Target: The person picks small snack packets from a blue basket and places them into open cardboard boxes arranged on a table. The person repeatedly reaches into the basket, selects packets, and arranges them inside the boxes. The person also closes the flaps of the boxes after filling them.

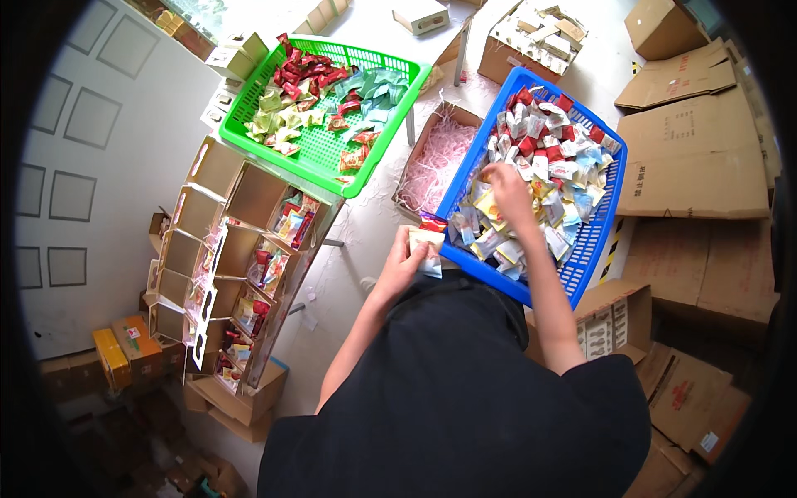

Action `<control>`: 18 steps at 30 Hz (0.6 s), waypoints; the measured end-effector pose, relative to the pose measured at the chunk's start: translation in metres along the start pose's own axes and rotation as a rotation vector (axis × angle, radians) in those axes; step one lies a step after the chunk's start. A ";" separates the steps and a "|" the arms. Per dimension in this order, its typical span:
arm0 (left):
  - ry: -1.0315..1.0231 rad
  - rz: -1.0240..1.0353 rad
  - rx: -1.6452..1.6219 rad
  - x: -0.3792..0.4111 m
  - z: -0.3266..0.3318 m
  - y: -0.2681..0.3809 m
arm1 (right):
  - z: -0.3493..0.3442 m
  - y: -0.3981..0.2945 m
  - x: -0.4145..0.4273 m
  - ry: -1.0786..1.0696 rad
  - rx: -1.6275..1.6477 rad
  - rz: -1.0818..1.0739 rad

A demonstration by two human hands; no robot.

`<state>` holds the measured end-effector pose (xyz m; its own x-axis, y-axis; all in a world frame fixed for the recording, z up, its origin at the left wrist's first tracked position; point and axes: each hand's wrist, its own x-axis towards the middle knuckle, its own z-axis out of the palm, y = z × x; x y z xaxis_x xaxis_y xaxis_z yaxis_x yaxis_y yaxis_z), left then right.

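Note:
My left hand (405, 258) grips several small wrapped packets (427, 241), pale ones with a red and purple one on top, beside the near left corner of a blue plastic basket (596, 249). That basket holds a heap of small wrapped packets (535, 140) in white, red, yellow and light blue. Over the heap's left part is my right hand (507, 190), its fingertips down at the packets; whether it pinches one cannot be told. Farther left, a green plastic basket (311, 168) contains red, yellow-green, teal and orange packets.
A cardboard box of pink shredded paper (439, 152) touches the blue basket's left side. Open gift boxes (249, 249) with packets stand in rows on a table at left. A carton of small boxes (520, 62) is behind. Large cardboard cartons (694, 155) line the right.

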<state>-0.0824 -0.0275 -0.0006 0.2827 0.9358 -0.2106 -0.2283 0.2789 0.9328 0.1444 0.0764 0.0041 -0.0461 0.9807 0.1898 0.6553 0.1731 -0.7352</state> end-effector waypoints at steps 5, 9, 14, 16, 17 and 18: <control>0.072 -0.124 -0.189 -0.010 0.005 0.014 | -0.008 0.103 0.053 0.042 -0.557 -0.063; 0.022 -0.225 -0.278 -0.013 -0.002 0.010 | -0.013 0.116 0.066 -0.101 -0.730 -0.131; 0.143 -0.181 -0.188 -0.009 0.001 0.004 | -0.024 0.093 0.058 -0.011 -0.439 -0.159; 0.261 -0.094 -0.131 -0.006 0.003 -0.003 | -0.029 0.063 0.045 0.031 -0.130 0.096; 0.288 -0.053 -0.102 -0.004 0.003 -0.007 | -0.031 0.040 0.034 0.013 0.146 0.296; 0.313 -0.011 -0.070 -0.001 0.003 -0.013 | -0.028 0.025 0.018 -0.055 0.306 0.301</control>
<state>-0.0767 -0.0331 -0.0116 -0.0127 0.9504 -0.3107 -0.2935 0.2935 0.9098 0.1809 0.0963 0.0069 0.0676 0.9935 -0.0912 0.3923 -0.1105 -0.9132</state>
